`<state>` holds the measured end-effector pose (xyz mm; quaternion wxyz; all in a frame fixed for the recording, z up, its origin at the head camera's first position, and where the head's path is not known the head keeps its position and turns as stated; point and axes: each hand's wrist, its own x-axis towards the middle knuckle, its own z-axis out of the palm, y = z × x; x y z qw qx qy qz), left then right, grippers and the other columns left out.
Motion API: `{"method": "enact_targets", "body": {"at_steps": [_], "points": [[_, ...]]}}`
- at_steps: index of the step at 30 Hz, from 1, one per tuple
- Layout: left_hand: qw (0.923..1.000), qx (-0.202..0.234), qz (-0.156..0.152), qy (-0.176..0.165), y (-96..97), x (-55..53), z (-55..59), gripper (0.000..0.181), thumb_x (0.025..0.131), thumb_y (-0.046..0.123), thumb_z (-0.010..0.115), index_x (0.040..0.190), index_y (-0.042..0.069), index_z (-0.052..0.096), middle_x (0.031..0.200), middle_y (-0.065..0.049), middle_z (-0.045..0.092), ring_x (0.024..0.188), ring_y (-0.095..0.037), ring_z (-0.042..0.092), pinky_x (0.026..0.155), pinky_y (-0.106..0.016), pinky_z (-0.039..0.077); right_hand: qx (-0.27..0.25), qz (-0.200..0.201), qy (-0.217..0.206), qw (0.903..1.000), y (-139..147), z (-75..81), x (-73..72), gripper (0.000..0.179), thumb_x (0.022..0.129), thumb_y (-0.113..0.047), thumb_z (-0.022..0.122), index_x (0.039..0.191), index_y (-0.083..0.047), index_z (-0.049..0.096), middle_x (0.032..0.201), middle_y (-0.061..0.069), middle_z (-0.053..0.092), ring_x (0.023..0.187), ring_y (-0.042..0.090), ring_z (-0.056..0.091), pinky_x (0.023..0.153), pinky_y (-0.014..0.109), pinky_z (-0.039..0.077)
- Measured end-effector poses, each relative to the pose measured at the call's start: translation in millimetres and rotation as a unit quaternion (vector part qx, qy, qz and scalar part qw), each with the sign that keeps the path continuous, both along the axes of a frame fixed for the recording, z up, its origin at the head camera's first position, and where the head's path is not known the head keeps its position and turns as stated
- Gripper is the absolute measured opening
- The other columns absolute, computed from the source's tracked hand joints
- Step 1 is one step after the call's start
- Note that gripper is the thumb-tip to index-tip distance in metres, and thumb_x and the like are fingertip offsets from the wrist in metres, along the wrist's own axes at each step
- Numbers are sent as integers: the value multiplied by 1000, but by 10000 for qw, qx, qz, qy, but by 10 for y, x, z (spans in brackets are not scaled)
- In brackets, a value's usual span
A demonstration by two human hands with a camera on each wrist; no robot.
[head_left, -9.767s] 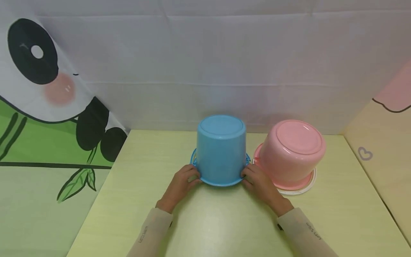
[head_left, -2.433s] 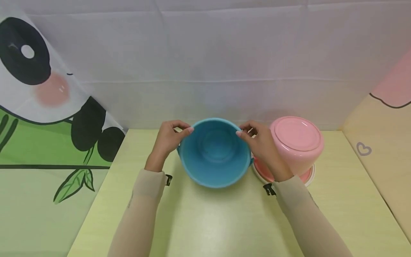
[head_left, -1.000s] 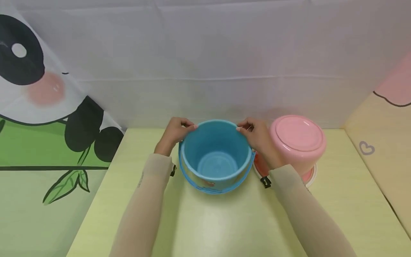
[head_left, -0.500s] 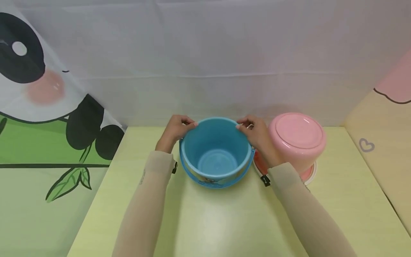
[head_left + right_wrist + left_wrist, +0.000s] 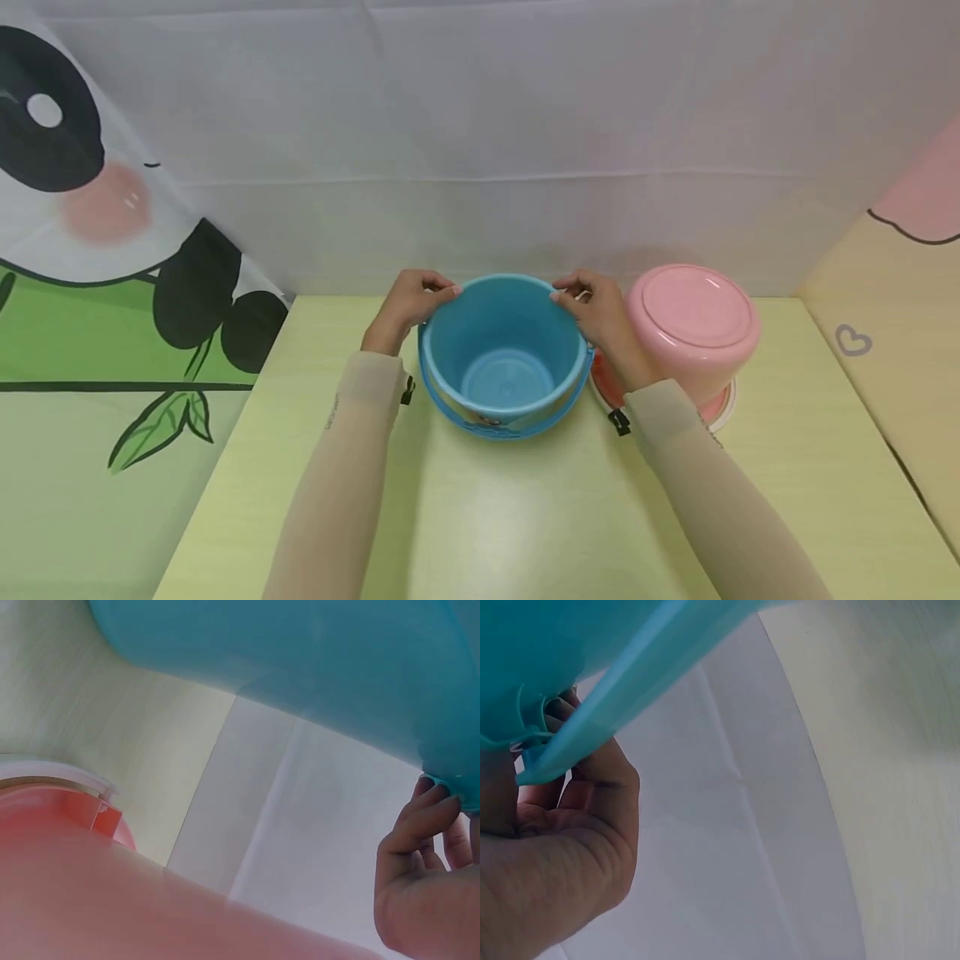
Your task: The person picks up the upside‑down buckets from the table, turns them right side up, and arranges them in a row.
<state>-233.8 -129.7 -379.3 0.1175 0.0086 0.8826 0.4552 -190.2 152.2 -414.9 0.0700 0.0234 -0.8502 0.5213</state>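
Note:
A blue bucket [image 5: 510, 375] is upright on the table, its mouth facing up and its bare inside showing in the head view. Its blue handle [image 5: 501, 435] hangs down along the near side. My left hand [image 5: 411, 304] pinches the rim at the far left, thumb on the inside. At the far right of the rim my right hand [image 5: 596, 312] pinches it the same way. In the left wrist view, curled fingers [image 5: 604, 769] sit under the rim by the handle joint. The right wrist view has the fingers [image 5: 427, 825] curled at the rim's edge.
A pink bucket [image 5: 701, 312] stands upside down right beside my right forearm, its white handle [image 5: 731, 408] lying around its rim. Behind both buckets rises a white cloth wall [image 5: 480, 167]. Printed panels flank the pale yellow-green table [image 5: 495, 517].
The blue bucket was upside down with my hands low at its near rim. It has been turned over, tilted toward me, then set upright. Over the last half second it barely moves.

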Motion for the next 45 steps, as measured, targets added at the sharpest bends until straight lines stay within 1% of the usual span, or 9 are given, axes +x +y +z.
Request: {"method": "enact_targets", "body": {"at_steps": [9,15,19,22,25,29,36,41,45], "points": [[9994,259,16,-240,6,-106,2,32,105,24,69,124,-1,73,128,-19,68,102,-25,65,88,-33,56,187,-35,-111,9998,44,-20,-109,22,103,-13,72,120,0,75,100,18,68,87,26,63,69,23,50],[9994,304,144,69,55,-146,-55,33,105,22,69,127,-3,72,130,-22,67,111,-32,65,96,-41,57,364,15,10,9993,59,-12,-188,20,103,-12,72,118,1,76,100,20,70,89,31,65,72,29,53],[9976,134,274,622,109,-96,-96,34,108,22,64,133,-2,69,130,-22,66,118,-36,63,102,-48,54,592,197,338,9975,101,-15,-157,23,105,-9,66,122,3,75,109,24,74,91,36,70,76,39,59],[9892,60,456,1394,167,33,-30,31,108,20,62,131,-1,70,129,-21,67,116,-37,64,97,-50,55,636,212,523,9964,141,27,-45,29,107,-11,63,130,3,72,119,23,73,100,39,72,81,46,60],[9732,315,550,2211,248,239,85,27,108,17,64,126,0,71,127,-20,68,112,-38,66,94,-51,55,567,97,773,9953,199,111,129,31,106,-12,63,134,1,69,125,21,72,107,38,70,84,47,59],[9538,881,353,2850,382,550,182,21,106,12,66,121,-2,73,122,-21,69,109,-39,68,96,-51,55,428,22,1142,9925,302,178,355,27,105,-8,65,129,0,71,125,18,73,106,34,70,83,34,57],[9452,1382,-137,2956,570,947,147,17,102,7,71,116,-1,74,115,-18,70,106,-34,67,94,-49,55,192,-152,1504,9883,481,115,669,21,102,-2,66,122,0,74,118,15,75,96,17,68,82,13,52],[9452,1512,-354,2873,660,1119,57,15,102,8,72,115,2,75,115,-15,71,106,-30,67,93,-45,54,146,-226,1747,9843,554,68,835,19,100,1,68,118,0,76,115,14,77,94,0,65,82,10,53],[9438,1681,-479,2804,742,1230,-33,14,101,7,72,114,3,75,113,-14,71,105,-28,66,93,-44,53,98,-218,1766,9840,609,32,979,19,99,2,69,117,-1,76,112,14,77,92,-2,65,79,9,53]]}}
